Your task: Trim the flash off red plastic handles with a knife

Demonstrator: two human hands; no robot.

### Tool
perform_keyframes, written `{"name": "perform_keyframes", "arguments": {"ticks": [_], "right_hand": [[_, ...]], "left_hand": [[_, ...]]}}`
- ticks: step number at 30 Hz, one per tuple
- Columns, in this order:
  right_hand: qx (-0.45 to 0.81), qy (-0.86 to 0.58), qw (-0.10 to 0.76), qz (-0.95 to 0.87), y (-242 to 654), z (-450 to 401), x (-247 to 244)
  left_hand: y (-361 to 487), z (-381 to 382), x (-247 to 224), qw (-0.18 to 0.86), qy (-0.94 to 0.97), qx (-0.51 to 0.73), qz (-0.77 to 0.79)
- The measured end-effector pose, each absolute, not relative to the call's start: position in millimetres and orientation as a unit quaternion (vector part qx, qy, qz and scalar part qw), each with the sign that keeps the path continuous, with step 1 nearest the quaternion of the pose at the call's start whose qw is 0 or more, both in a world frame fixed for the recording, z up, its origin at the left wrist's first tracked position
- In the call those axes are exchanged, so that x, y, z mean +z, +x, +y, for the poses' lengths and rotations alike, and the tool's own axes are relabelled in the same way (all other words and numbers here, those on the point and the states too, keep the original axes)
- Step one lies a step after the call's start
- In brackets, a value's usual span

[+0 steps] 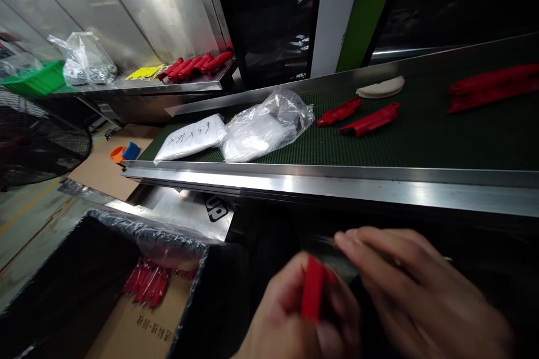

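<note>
My left hand (290, 314) is at the bottom centre, its fingers wrapped round a red plastic part (312, 290). Just to the right, my right hand (421, 286) has its thumb and fingertips pressed together; what they hold, if anything, is too blurred to tell. Beyond my hands, two small red parts (373, 119) lie on the dark green conveyor belt (421, 146) beside a cream curved piece (381, 87). Longer red parts (492, 87) lie farther right on the belt.
White packets in clear plastic (261, 132) lie on the belt's left half. A lined box (143, 331) at lower left holds wrapped red parts. A metal shelf (138, 85) bears red parts, a bag and a green tray (36, 81). A fan (37, 140) stands far left.
</note>
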State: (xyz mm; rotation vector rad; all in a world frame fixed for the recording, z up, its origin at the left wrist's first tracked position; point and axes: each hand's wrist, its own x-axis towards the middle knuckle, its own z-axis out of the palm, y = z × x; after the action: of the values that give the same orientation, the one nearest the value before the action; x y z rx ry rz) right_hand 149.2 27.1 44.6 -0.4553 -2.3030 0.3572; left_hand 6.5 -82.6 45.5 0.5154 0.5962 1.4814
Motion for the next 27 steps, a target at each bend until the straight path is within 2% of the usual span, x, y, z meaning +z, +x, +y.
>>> {"name": "perform_keyframes", "arguments": {"ticks": [3, 7, 9, 12, 16, 19, 27], "right_hand": [[0.152, -0.217, 0.413, -0.871, 151.9, 32.8, 48.1], [0.189, -0.163, 0.377, -0.892, 159.9, 32.9, 52.2], [0.196, -0.137, 0.369, -0.898, 161.5, 31.4, 52.4], [0.175, -0.107, 0.367, -0.908, 159.0, 31.7, 52.5], [0.120, -0.054, 0.355, -0.925, 155.1, 37.0, 54.3], [0.096, -0.033, 0.333, -0.937, 155.7, 38.4, 55.3], [0.095, -0.049, 0.353, -0.929, 153.8, 34.8, 56.4]], "left_hand": [[6.8, -87.2, 49.1, 0.663, 0.285, 0.647, 0.247], [-2.2, -87.6, 49.7, 0.748, 0.197, 0.612, 0.166], [-6.4, -88.2, 46.9, 0.772, 0.155, 0.592, 0.172], [-7.2, -89.4, 42.4, 0.772, 0.069, 0.600, 0.197], [-4.4, -87.4, 41.0, 0.801, 0.039, 0.581, 0.140], [-5.5, -87.4, 45.7, 0.808, -0.004, 0.564, 0.170], [-6.2, -95.4, 51.0, 0.793, -0.038, 0.568, 0.218]]}}
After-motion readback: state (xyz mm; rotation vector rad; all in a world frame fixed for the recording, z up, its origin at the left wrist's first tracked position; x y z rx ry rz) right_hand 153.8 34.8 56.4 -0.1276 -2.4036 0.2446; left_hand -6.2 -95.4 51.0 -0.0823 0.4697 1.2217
